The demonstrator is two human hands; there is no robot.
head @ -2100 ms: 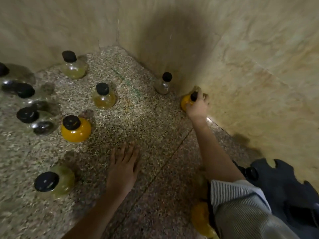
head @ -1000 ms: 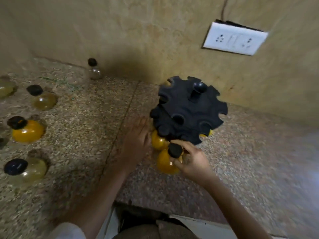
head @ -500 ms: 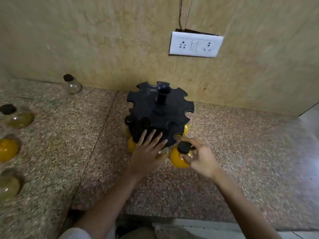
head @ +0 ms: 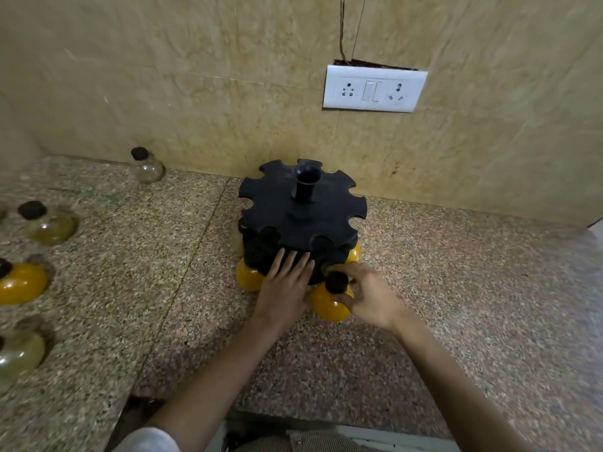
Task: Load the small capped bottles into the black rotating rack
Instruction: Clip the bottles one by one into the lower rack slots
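The black rotating rack (head: 301,216) stands on the granite counter (head: 456,288) against the wall, its top disc notched all round and a short tube at its centre. My right hand (head: 368,296) grips a round yellow bottle (head: 328,306) by its black cap at the rack's lower front edge. My left hand (head: 285,285) lies flat, fingers spread, against the rack's front side. Two more yellow bottles, one at the left (head: 249,277) and one at the right (head: 355,254), sit low in the rack. Loose capped bottles stand on the counter at the left.
At the left are a clear bottle (head: 146,166) by the wall, an olive one (head: 49,223), a yellow one (head: 21,282) and a pale one (head: 18,353). A white socket plate (head: 373,89) is on the wall above. The counter's front edge runs below my arms.
My right hand took a yellow bottle from the corner and brought it to the rack's lower front. My left hand moved from the counter onto the rack's side. The view swung right.
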